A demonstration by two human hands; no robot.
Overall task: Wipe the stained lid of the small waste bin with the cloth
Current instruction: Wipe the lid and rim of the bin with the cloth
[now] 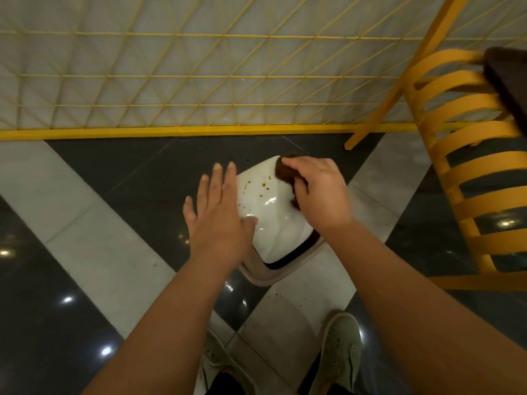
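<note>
The small waste bin (273, 276) stands on the floor in front of my feet, with a glossy white lid (273, 220) dotted with brown stains near its far left part. My right hand (319, 192) presses a bunched brown cloth (285, 171) on the lid's far right corner. My left hand (219, 212) is spread flat with fingers apart at the lid's left edge, the thumb resting on the lid, holding nothing.
A yellow slatted chair (467, 172) stands close on the right with a dark item (510, 81) on it. A yellow wire fence (182, 81) with a solid bottom rail runs just beyond the bin. The floor is dark and pale tiles. My shoes (339, 354) are below.
</note>
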